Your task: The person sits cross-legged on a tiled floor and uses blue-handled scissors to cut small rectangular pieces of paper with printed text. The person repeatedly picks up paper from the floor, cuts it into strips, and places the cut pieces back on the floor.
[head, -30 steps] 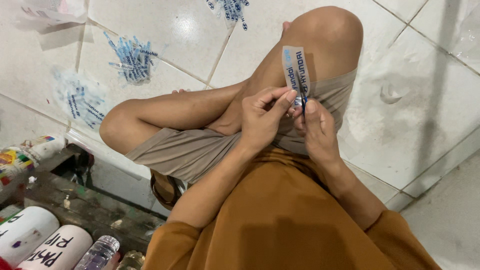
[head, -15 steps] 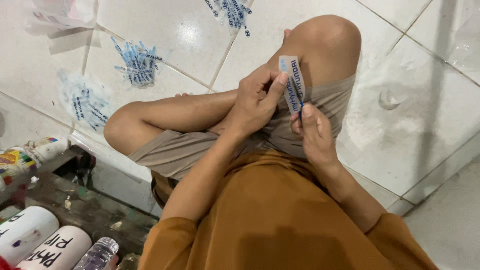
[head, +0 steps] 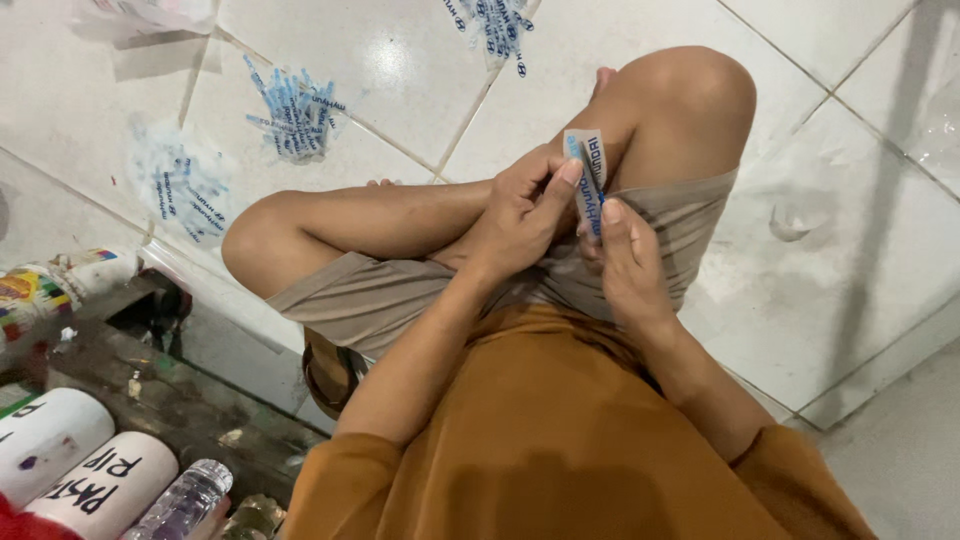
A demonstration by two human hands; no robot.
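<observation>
Both hands, left (head: 520, 215) and right (head: 625, 265), pinch one small blue-printed strip (head: 588, 180) upright over my knee (head: 690, 100) (steadier there, I judge); similar strips (head: 295, 115) litter the floor (head: 860, 230).

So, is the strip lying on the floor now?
No, both hands, left and right, hold the strip up above the lap.

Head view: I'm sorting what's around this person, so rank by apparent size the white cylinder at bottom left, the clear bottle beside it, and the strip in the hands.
1. White cylinder, cut by the frame edge.
2. Clear bottle, partly cropped.
3. Strip, pinched by left hand and right hand; close to the bottle, so unsure.
</observation>
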